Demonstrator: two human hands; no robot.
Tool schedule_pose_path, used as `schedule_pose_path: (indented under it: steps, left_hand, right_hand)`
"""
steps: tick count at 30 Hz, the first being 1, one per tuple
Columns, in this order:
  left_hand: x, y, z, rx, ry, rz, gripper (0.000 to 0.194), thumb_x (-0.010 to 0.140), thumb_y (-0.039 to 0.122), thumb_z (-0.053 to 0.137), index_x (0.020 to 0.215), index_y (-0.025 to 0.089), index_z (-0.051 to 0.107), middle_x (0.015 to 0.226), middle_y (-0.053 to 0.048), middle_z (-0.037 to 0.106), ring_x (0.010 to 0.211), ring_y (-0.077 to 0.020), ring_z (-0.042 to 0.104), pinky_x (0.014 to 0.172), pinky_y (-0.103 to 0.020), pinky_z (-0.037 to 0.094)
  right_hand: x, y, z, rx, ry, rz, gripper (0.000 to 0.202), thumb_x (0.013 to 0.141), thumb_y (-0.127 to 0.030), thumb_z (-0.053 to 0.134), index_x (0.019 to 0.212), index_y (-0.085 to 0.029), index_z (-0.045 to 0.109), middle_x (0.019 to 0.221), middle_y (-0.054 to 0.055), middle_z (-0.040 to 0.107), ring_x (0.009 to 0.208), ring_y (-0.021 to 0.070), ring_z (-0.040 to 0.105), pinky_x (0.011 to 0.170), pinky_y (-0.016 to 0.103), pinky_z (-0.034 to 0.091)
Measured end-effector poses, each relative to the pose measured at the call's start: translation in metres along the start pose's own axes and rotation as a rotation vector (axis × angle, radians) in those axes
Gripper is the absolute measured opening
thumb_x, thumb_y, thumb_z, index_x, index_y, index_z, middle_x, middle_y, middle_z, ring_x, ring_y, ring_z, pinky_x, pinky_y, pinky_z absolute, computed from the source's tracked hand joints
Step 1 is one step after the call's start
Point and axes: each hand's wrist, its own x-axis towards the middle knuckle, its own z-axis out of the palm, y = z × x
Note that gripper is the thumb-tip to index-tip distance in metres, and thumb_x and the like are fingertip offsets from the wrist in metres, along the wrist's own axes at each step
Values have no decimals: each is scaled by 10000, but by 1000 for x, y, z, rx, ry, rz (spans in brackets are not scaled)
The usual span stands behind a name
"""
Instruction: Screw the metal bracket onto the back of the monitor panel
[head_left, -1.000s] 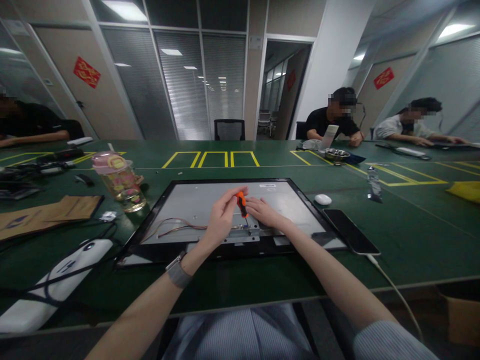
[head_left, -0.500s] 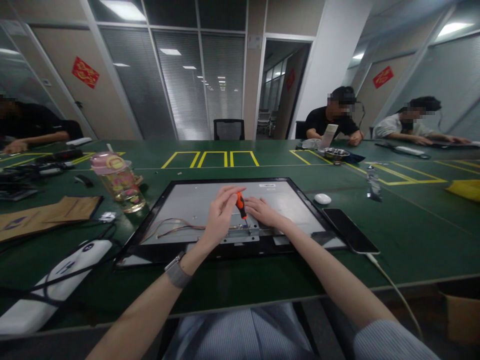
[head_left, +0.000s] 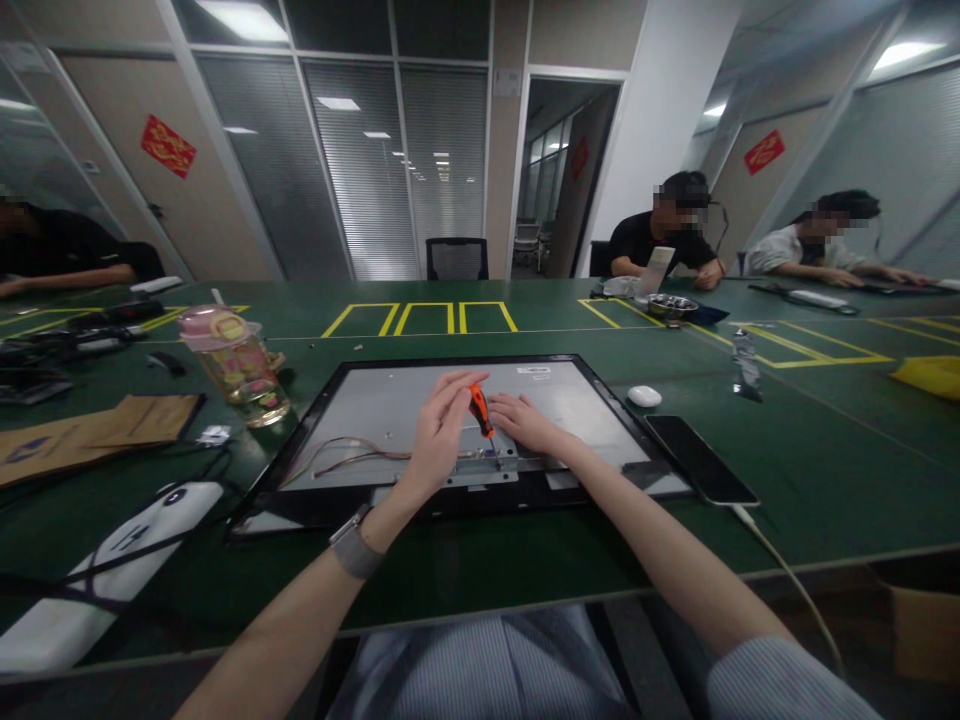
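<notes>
A flat display panel [head_left: 360, 400] with a black frame and grey metal back lies on the table before me. My left hand [head_left: 441, 430], a watch on its wrist, is closed on the handle of an orange-and-black screwdriver [head_left: 481, 410]. The screwdriver leans, its shaft pointing down at a metal bracket [head_left: 480, 466] near the panel's close edge. My right hand [head_left: 529, 422] rests open on the panel just right of the screwdriver, fingers stretched out. Thin coloured wires [head_left: 352, 450] run left from the bracket. The screwdriver's very tip is too small to make out.
Left of the panel stand a pink-lidded bottle [head_left: 238, 375], brown paper packets [head_left: 97, 435] and a white power strip [head_left: 127, 560] with cables. On the right lie a phone [head_left: 701, 460] on a cord and a white case [head_left: 644, 397]. Several people sit across the table.
My hands, the screwdriver and the panel stay almost where they were. The view has shifted very slightly. At the far left, another person's hand has moved out of view.
</notes>
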Motion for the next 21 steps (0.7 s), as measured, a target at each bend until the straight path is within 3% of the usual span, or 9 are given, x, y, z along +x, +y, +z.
schedule_pose_path:
  steps: [7, 13, 15, 17, 21]
  left_hand:
    - [-3, -1, 4, -89, -2, -45, 274, 907, 241, 475, 1147, 208, 603, 1090, -80, 620, 992, -166, 615, 902, -333, 482]
    - [-2, -5, 3, 32, 48, 2, 175, 810, 266, 632, 962, 202, 689, 908, -36, 540, 836, -132, 566, 775, -264, 498]
    - [-1, -3, 2, 49, 60, 0, 176, 830, 283, 606, 963, 214, 697, 924, -38, 523, 841, -132, 558, 776, -264, 494]
    - [-1, 0, 1, 57, 47, -1, 239, 900, 277, 488, 1007, 224, 695, 1018, -61, 536, 967, -153, 556, 871, -290, 469]
    - [0, 3, 0, -53, -42, -16, 298, 926, 229, 420, 1137, 219, 630, 1079, -74, 604, 1023, -162, 578, 939, -328, 450]
  right_hand:
    - [-2, -4, -3, -26, -2, -12, 400, 993, -335, 257, 1310, -272, 494, 1452, 64, 384, 1354, 251, 288, 1080, 561, 176]
    - [0, 1, 0, -3, 11, -12, 420, 992, -368, 255, 1353, -272, 447, 1455, 62, 381, 1360, 262, 276, 1084, 568, 165]
    - [0, 1, 1, 1, 4, -14, 422, 992, -374, 252, 1351, -274, 450, 1459, 60, 375, 1360, 266, 277, 1082, 577, 162]
    - [0, 0, 0, -6, 3, -11, 419, 992, -362, 251, 1347, -271, 455, 1455, 62, 381, 1356, 264, 285, 1081, 578, 164]
    - [-2, -5, -4, -28, 1, -5, 407, 990, -328, 265, 1337, -259, 468, 1447, 67, 390, 1348, 255, 300, 1086, 561, 177]
